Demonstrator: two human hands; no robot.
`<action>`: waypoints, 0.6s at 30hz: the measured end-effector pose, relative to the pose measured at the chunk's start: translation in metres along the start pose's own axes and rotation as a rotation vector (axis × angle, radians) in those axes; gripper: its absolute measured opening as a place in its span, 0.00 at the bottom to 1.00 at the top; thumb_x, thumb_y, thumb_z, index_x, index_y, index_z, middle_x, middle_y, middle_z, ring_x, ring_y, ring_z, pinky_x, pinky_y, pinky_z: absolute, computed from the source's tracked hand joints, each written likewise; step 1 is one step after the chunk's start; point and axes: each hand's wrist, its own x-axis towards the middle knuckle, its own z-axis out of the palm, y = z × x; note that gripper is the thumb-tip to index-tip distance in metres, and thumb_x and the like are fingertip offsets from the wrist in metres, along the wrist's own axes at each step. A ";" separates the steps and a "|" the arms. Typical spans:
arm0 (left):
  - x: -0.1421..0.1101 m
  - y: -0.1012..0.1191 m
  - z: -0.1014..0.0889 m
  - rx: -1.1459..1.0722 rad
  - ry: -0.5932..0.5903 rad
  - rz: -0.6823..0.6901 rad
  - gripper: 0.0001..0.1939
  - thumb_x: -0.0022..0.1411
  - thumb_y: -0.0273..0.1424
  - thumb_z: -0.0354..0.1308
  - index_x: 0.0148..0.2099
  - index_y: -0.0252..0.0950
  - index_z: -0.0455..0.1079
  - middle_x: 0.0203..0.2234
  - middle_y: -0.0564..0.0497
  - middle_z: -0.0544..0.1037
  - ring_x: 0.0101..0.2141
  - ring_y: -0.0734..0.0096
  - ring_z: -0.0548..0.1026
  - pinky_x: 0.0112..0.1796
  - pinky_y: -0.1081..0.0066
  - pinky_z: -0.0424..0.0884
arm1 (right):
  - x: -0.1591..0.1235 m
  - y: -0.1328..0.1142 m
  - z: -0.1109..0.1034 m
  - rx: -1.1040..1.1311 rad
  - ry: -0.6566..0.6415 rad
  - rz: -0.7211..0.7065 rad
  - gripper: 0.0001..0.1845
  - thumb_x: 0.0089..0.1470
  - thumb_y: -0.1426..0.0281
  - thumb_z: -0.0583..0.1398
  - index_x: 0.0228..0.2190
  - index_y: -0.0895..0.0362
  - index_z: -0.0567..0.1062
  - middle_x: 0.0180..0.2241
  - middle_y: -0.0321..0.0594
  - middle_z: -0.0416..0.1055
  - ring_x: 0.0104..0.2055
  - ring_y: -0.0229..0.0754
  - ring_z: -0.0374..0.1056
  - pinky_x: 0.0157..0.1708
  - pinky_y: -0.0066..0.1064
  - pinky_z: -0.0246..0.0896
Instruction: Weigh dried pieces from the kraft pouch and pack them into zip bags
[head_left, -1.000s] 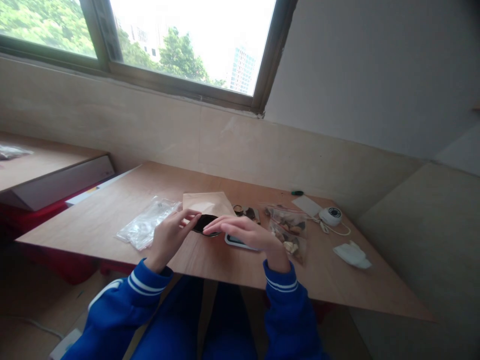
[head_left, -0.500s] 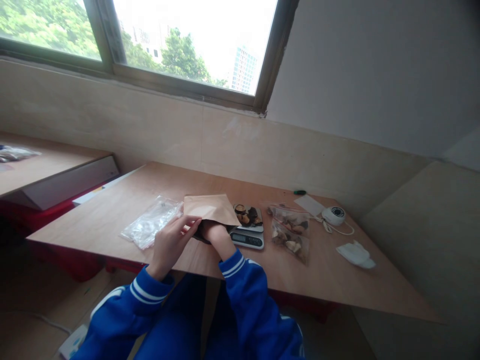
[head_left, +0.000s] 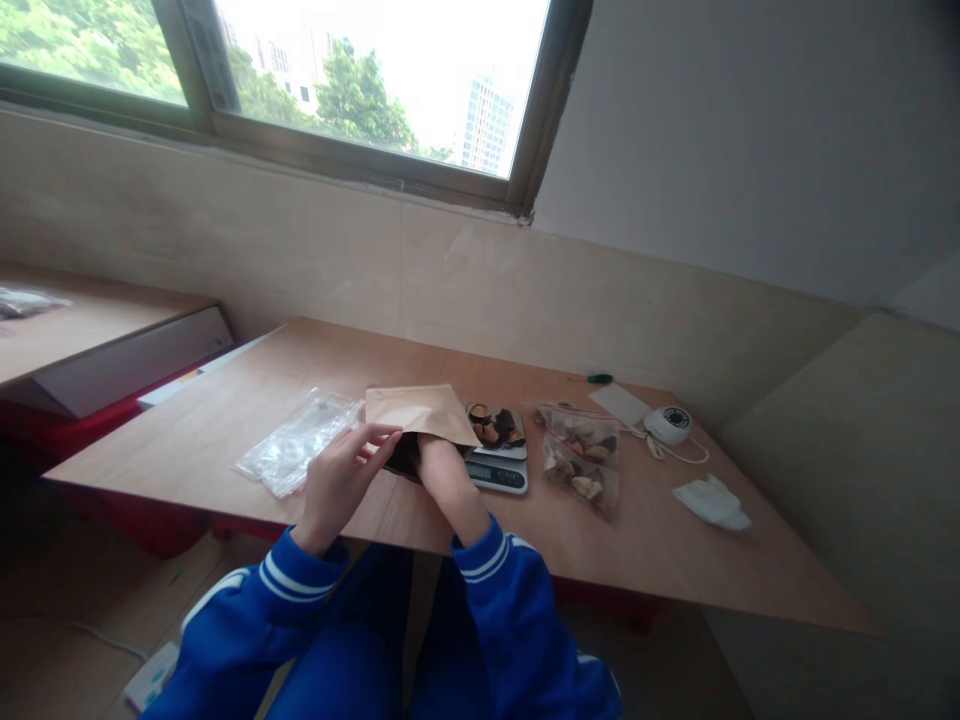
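A brown paper bag [head_left: 416, 408] lies on the table with its mouth facing me. My left hand [head_left: 346, 478] pinches the upper edge of that mouth between thumb and fingers. Inside the opening is my right hand [head_left: 436, 462]; its fingers are hidden by the bag. Just right of the bag, a white kitchen scale [head_left: 499, 475] with a dark display carries several pieces of dried mushroom [head_left: 496, 428]. The bag's right corner reaches over the scale's edge.
Left of the bag lies a clear plastic bag [head_left: 300, 440]. Right of the scale are zip bags of dried mushrooms [head_left: 581, 460], a white dome camera [head_left: 667, 425] with a cord, a crumpled white tissue [head_left: 712, 502] and a green-handled screwdriver [head_left: 599, 379]. A wall stands behind the table.
My right hand has drawn back slightly toward me and its forearm has swung to the right, though the fingers stay inside the bag. My left hand still holds the bag's edge.
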 end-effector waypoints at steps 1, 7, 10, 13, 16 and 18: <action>0.000 0.000 0.000 -0.003 -0.002 -0.001 0.16 0.61 0.45 0.52 0.38 0.41 0.75 0.26 0.55 0.77 0.23 0.76 0.73 0.26 0.77 0.69 | -0.004 0.000 -0.002 -0.037 -0.007 0.014 0.15 0.57 0.79 0.54 0.43 0.57 0.76 0.42 0.46 0.77 0.49 0.49 0.69 0.53 0.35 0.57; 0.001 0.001 0.000 -0.030 -0.027 -0.011 0.16 0.61 0.46 0.52 0.39 0.41 0.75 0.27 0.55 0.77 0.24 0.75 0.73 0.27 0.76 0.69 | -0.022 -0.003 -0.008 -0.161 -0.077 0.041 0.16 0.56 0.81 0.52 0.43 0.62 0.75 0.43 0.52 0.75 0.46 0.50 0.70 0.49 0.37 0.62; 0.001 -0.001 0.001 -0.035 -0.043 -0.022 0.16 0.61 0.45 0.53 0.39 0.42 0.75 0.28 0.55 0.77 0.24 0.75 0.73 0.28 0.75 0.70 | -0.029 -0.003 -0.015 -0.109 -0.047 0.015 0.18 0.55 0.80 0.54 0.48 0.62 0.72 0.45 0.52 0.73 0.49 0.49 0.69 0.51 0.37 0.61; 0.001 -0.002 0.002 -0.047 -0.047 -0.018 0.16 0.61 0.45 0.52 0.40 0.41 0.74 0.29 0.54 0.77 0.25 0.75 0.74 0.29 0.75 0.70 | -0.035 -0.003 -0.024 -0.006 -0.041 -0.059 0.21 0.54 0.81 0.54 0.50 0.59 0.70 0.48 0.48 0.71 0.51 0.46 0.67 0.53 0.37 0.60; 0.002 -0.002 0.003 -0.044 -0.052 -0.019 0.17 0.61 0.46 0.52 0.40 0.41 0.74 0.30 0.53 0.77 0.25 0.75 0.74 0.29 0.75 0.70 | -0.043 -0.006 -0.034 0.166 -0.031 -0.192 0.20 0.54 0.80 0.54 0.46 0.53 0.73 0.50 0.42 0.69 0.54 0.42 0.64 0.55 0.35 0.58; 0.002 -0.002 0.003 -0.031 -0.062 -0.016 0.17 0.62 0.46 0.51 0.41 0.41 0.74 0.30 0.53 0.77 0.26 0.74 0.74 0.29 0.75 0.71 | -0.049 -0.009 -0.040 0.278 0.001 -0.229 0.18 0.55 0.79 0.55 0.44 0.51 0.75 0.51 0.40 0.68 0.56 0.41 0.63 0.56 0.34 0.58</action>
